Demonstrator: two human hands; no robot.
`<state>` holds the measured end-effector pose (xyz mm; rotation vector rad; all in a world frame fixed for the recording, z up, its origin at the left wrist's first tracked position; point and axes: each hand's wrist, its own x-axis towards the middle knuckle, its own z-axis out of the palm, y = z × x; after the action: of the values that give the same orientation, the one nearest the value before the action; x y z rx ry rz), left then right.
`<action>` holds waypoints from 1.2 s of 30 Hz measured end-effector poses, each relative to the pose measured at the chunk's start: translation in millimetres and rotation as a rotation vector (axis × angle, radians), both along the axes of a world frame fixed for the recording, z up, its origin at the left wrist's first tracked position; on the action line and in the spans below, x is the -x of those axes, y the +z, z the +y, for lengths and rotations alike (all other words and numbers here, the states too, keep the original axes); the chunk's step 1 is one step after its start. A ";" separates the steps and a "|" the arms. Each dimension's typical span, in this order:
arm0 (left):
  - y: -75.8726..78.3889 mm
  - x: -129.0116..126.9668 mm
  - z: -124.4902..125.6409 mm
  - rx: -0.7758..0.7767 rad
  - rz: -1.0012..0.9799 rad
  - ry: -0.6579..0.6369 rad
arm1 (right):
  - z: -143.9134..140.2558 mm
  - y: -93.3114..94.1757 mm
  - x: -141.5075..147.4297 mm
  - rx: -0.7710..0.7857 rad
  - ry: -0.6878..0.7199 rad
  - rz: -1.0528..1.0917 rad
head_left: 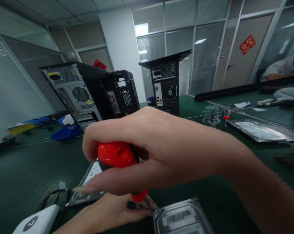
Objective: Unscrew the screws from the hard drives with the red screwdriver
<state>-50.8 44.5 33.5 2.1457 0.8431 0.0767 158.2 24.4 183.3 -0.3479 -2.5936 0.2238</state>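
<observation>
Fingers [105, 187] of my right hand [147, 152] are curled tight around a red-handled screwdriver [116, 155], close to the camera.

The screwdriver stands roughly upright, its shaft pointing down to the corner of a hard drive [183, 217] at the bottom edge of the green table [27, 169]. My left hand [113, 211] rests low beside the shaft, fingers bent near the tip; I cannot tell whether they pinch it. A second hard drive [88, 185] lies behind my hands. Three open computer towers [73, 94] stand further back, and a white device [37, 222] sits at bottom left.
</observation>
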 end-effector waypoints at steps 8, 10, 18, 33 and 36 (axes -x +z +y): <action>6.5 -5.9 -1.7 0.051 -0.036 0.033 | 4.0 -1.5 2.7 0.078 0.019 0.015; 6.2 -6.2 -1.8 0.038 -0.034 0.035 | 3.7 -1.9 2.3 0.094 0.012 0.012; 4.2 -4.9 -1.3 0.016 -0.059 0.020 | 3.6 -2.2 5.6 0.020 0.085 0.014; 7.7 -2.7 0.5 0.009 -0.014 -0.025 | -1.9 1.4 7.4 0.106 -0.066 -0.083; 7.6 -0.6 1.2 -0.004 0.034 -0.021 | -2.5 1.8 8.6 0.120 -0.067 -0.083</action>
<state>-50.3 45.7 41.1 2.1645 0.8400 0.0313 149.6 21.8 185.1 -0.4964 -2.6512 0.3485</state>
